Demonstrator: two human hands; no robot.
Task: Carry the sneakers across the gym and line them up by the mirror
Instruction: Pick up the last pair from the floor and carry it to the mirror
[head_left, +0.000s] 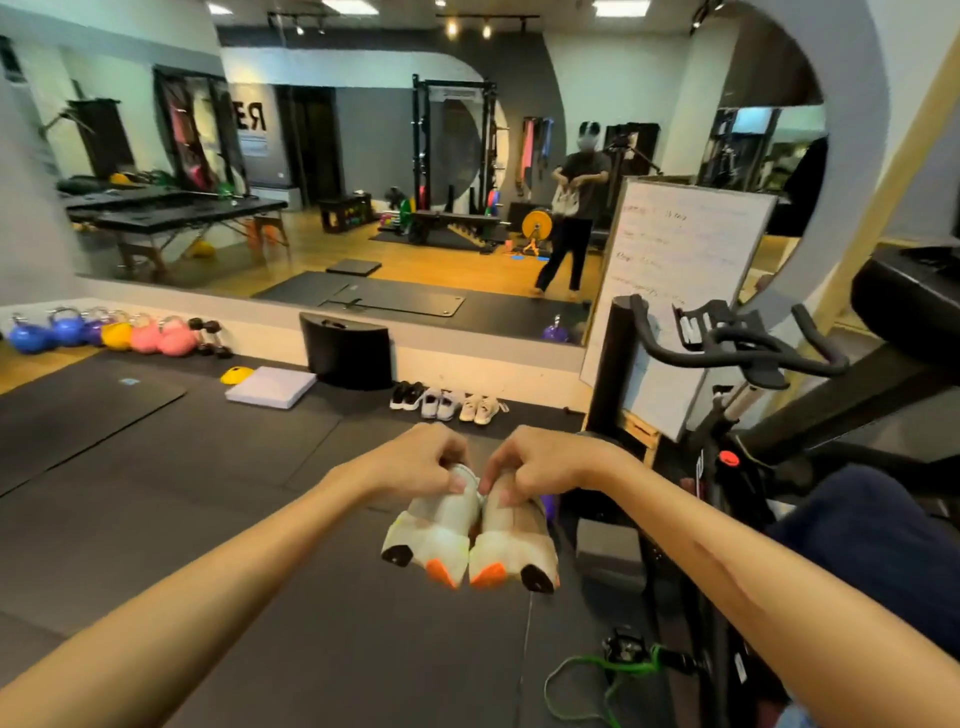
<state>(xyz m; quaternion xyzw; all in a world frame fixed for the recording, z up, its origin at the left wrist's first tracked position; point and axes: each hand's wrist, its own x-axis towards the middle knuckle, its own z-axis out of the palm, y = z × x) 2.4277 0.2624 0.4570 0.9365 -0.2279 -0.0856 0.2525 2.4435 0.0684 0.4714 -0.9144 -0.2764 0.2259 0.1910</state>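
Sneakers (470, 530) held soles-up at frame centre: left hand (415, 460) pinches one, right hand (535, 462) other. Pair best kept level, carried toward row (447, 402) below mirror (363, 182), set beside cream pair.

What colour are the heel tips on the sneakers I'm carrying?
Orange, beside black patches, on the whitish sneakers; the head view shows it best.

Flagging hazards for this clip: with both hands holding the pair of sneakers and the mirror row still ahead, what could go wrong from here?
1. The left hand and right hand only pinch the sneakers at their upper ends; one could slip out.
2. The green cord lying on the floor near the bike could catch a foot.
3. The row of shoes already by the mirror could be knocked askew when setting down.
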